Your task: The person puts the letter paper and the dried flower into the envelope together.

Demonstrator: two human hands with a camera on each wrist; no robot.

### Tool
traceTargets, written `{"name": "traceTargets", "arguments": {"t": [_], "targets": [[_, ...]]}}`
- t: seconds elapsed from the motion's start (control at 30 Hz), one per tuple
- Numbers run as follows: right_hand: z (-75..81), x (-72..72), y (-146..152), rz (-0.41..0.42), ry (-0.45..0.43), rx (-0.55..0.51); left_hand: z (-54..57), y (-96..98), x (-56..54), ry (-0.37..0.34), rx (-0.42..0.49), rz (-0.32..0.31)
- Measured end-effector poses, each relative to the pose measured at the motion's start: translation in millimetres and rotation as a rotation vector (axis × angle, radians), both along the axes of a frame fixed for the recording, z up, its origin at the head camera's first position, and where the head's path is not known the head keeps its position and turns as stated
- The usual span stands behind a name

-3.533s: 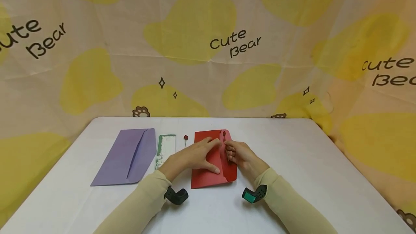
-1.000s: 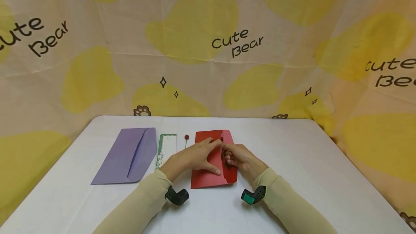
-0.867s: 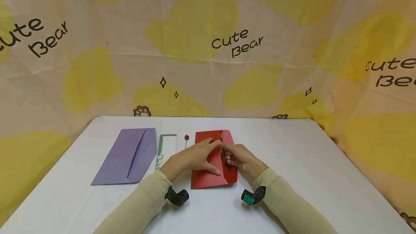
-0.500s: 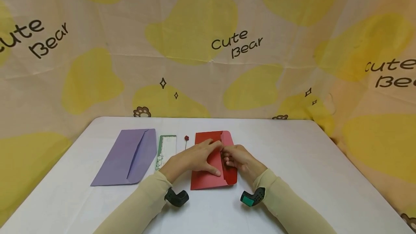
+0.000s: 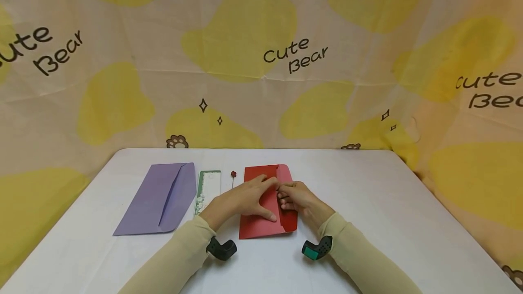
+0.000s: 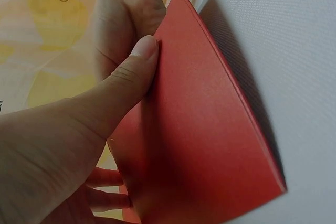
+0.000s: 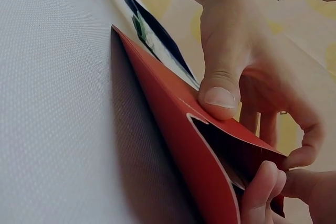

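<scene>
The red envelope (image 5: 259, 228) has its flap side turned right and its pocket gaping, as the right wrist view shows. My left hand (image 5: 247, 196) spans it, thumb (image 6: 142, 56) on the front panel and fingertips near the far end of the opening, squeezing the panel into a bulge. At the pocket mouth, the curled fingers of my right hand (image 5: 300, 199) pinch the small red flower's stem; its head is now hidden among the fingers and the pocket. In the right wrist view, the right fingertips (image 7: 262, 182) reach into the pocket's dark opening.
A purple envelope (image 5: 159, 198) lies at the left. Beside it is a white card with a green floral border (image 5: 209, 187), partly behind my left forearm. Another small red flower (image 5: 233, 174) lies between card and red envelope. A patterned cloth (image 5: 245, 58) hangs behind the white table (image 5: 367, 203).
Earlier the red flower's head showed above my right fingers on the flap; it has since dropped from sight. My right hand has shifted slightly left at the pocket. The left hand stays put.
</scene>
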State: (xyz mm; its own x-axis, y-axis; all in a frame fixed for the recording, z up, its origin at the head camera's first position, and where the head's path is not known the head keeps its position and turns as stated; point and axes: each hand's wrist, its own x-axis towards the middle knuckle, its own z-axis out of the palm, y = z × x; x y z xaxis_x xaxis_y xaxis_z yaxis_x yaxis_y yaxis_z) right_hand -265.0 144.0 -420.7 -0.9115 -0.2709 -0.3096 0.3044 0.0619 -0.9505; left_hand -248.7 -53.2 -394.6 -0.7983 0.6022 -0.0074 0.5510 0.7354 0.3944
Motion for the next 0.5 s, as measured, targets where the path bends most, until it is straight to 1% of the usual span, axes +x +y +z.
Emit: {"name": "traceTargets", "arguments": {"t": [0.3,0.5], "targets": [[3.5,0.7,2.2,-0.014,0.001,0.031,0.2,-0.4,1.0,-0.017,-0.012,0.014],[7.8,-0.5,6.5,-0.039,0.013,0.038,0.2,-0.5,2.3,-0.02,-0.016,0.023]]}}
